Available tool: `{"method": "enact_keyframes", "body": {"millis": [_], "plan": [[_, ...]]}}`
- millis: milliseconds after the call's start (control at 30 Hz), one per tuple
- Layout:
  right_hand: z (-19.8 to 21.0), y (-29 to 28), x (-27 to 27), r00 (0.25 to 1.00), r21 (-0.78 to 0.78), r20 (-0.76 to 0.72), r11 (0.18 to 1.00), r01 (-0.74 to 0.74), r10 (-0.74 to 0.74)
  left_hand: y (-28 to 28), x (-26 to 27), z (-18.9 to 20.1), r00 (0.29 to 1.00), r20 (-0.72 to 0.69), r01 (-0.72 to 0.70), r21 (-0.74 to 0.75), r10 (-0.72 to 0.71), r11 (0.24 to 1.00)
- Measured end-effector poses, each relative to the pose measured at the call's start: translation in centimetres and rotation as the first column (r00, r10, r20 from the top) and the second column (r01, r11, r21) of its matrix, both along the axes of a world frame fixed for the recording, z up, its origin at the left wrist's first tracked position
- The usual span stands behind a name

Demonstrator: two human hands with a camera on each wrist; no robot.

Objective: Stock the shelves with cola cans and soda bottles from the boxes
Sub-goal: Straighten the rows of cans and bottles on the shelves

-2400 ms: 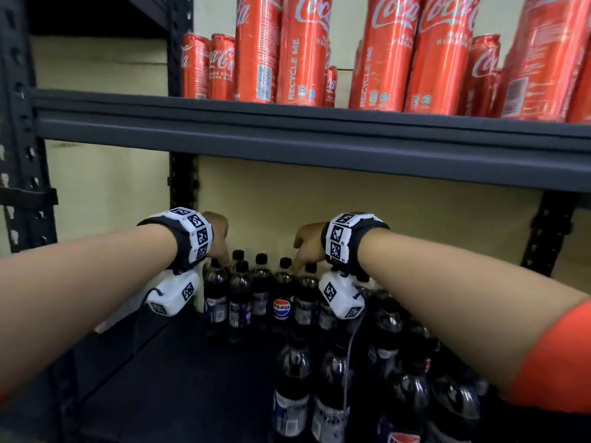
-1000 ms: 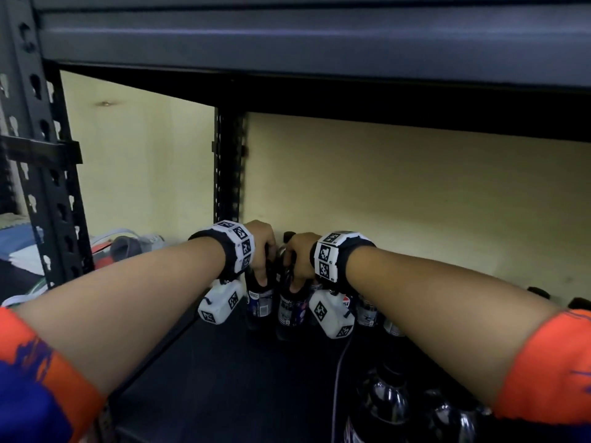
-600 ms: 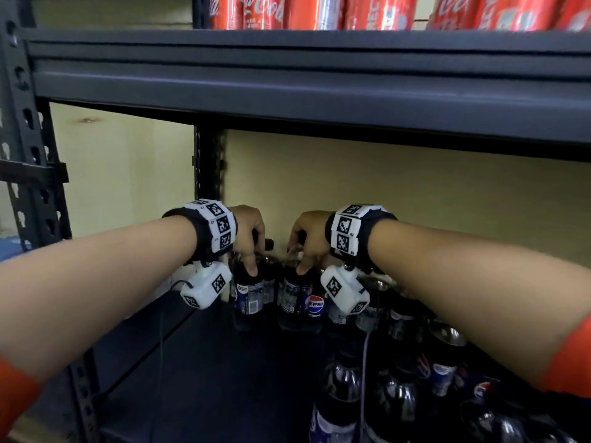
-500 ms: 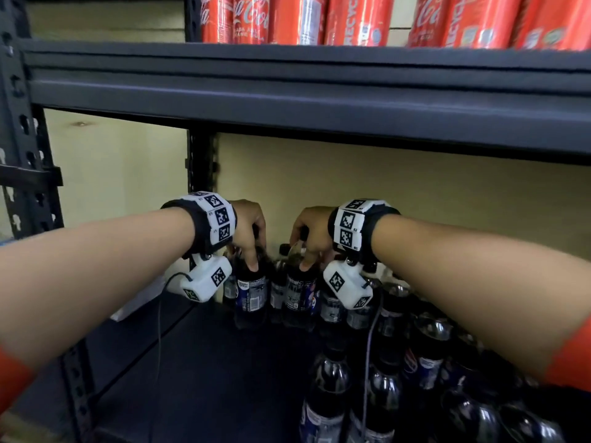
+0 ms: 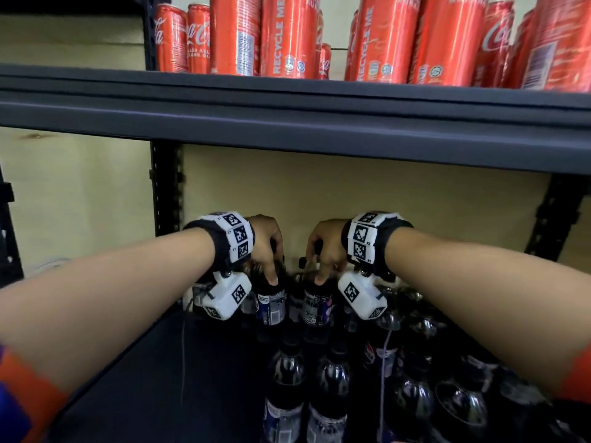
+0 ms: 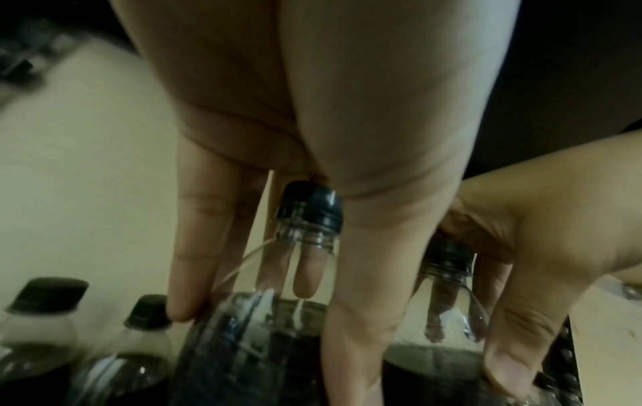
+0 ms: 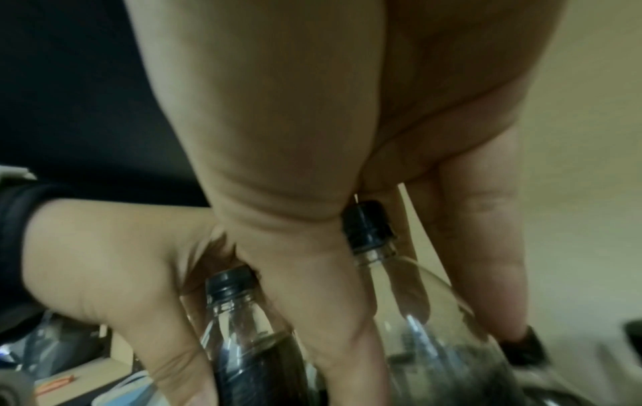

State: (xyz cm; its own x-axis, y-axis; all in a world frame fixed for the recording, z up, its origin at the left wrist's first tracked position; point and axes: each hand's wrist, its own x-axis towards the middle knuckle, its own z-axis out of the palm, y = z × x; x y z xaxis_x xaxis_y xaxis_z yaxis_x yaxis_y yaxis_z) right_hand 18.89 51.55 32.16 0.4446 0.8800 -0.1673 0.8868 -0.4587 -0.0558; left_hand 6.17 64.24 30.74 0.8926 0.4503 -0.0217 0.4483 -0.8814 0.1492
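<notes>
Two dark soda bottles with black caps stand side by side at the back left of the lower shelf (image 5: 166,372). My left hand (image 5: 268,260) grips the left bottle (image 5: 271,306) round its neck from above, thumb down the front. In the left wrist view the fingers straddle that bottle's cap (image 6: 310,206). My right hand (image 5: 324,260) grips the right bottle (image 5: 316,310) the same way, its cap (image 7: 366,222) between the fingers. The two hands are close together, almost touching.
Red cola cans (image 5: 287,36) fill the upper shelf, whose dark beam (image 5: 287,119) runs low over my hands. Several more soda bottles (image 5: 329,394) crowd the shelf's front and right. A perforated post (image 5: 166,193) stands at the back left. A thin cable (image 5: 383,362) hangs from my right wrist.
Both hands keep their grip on the bottle necks and have moved a little apart since a second ago. My head has tilted up, so the cans show again.
</notes>
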Motion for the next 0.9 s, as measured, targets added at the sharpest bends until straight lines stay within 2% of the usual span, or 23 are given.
{"method": "enact_keyframes", "body": {"millis": [200, 500, 667, 900], "plan": [[-2.7, 0.0, 2.1, 0.998, -0.052, 0.021, 0.996, 0.067, -0.066, -1.1, 2.9, -3.0, 0.999, -0.018, 0.04, -0.012, -0.04, 0.999], [-5.9, 0.7, 3.9, 0.999, -0.116, -0.03, 0.993, 0.013, -0.016, -2.2, 5.7, -5.7, 0.99, -0.093, 0.109, 0.004, -0.108, 0.994], [-6.7, 0.1, 3.9, 0.996, -0.129, -0.077, 0.991, 0.027, -0.037, -2.2, 6.4, -6.8, 0.987, -0.115, 0.112, 0.01, -0.11, 0.994], [-8.4, 0.5, 4.3, 0.997, -0.149, -0.066, 0.989, 0.02, -0.03, -1.9, 6.7, -7.8, 0.983, -0.144, 0.113, -0.026, -0.116, 0.993]]}}
